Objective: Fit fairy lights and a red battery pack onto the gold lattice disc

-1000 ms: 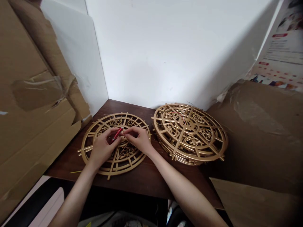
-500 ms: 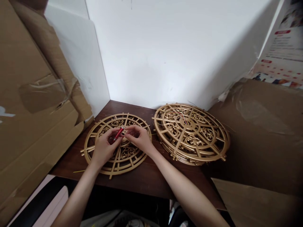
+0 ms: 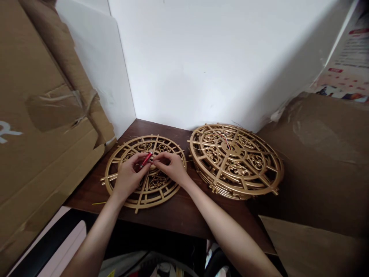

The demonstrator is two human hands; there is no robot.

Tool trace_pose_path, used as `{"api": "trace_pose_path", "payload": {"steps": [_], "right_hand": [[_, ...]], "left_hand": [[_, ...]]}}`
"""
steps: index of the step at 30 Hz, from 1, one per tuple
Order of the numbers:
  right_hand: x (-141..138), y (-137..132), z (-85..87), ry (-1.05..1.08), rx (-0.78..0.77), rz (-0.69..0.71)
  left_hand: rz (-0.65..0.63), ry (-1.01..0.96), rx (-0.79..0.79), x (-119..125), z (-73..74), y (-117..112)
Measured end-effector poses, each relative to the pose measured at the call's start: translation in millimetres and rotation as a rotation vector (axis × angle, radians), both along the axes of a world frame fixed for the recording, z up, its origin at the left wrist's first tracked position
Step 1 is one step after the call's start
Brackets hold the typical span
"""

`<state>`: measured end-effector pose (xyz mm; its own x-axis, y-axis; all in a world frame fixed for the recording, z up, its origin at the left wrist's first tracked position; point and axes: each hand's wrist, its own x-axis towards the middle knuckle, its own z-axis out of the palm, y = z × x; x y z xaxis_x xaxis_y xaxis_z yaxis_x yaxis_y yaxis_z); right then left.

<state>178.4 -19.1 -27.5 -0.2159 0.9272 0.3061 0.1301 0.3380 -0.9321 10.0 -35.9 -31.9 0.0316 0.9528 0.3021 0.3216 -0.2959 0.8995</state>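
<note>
A slim red cylinder with silvery ends [image 3: 147, 158] lies between the thumb and fingers of my left hand [image 3: 130, 175]; its exact kind does not show. My right hand [image 3: 173, 168] is closed in a pinch right beside it, and what sits between those fingertips is too small to make out. Both hands are over the centre of a gold openwork disc [image 3: 161, 201] with scrolls and spokes, which lies flat on the dark wooden table [image 3: 175, 217]. Its hub is mostly covered by my fingers.
To the right stands a stack of similar gold discs [image 3: 240, 179], with red and white wires [image 3: 229, 145] at the top hub. Cardboard [image 3: 57, 154] rises on the left, and a cardboard box [image 3: 323, 161] on the right. A white panel [image 3: 196, 69] closes the back.
The view has shifted slightly, so the table and discs appear a little higher and further right. Both hands stay close together over the disc; the red cylinder is still in my left hand.
</note>
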Motion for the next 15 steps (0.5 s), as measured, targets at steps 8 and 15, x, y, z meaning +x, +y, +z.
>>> {"api": "trace_pose_path", "payload": {"steps": [8,15], "right_hand": [[0.5,-9.4,9.0,-0.041,0.187,-0.194],[23.0,-72.6,84.7,0.061,0.447,-0.339]], "left_hand": [[0.003,-0.021,-0.007,-0.8,0.2,0.0],[0.008,-0.003,-0.008,-0.7,0.8,-1.9]]}}
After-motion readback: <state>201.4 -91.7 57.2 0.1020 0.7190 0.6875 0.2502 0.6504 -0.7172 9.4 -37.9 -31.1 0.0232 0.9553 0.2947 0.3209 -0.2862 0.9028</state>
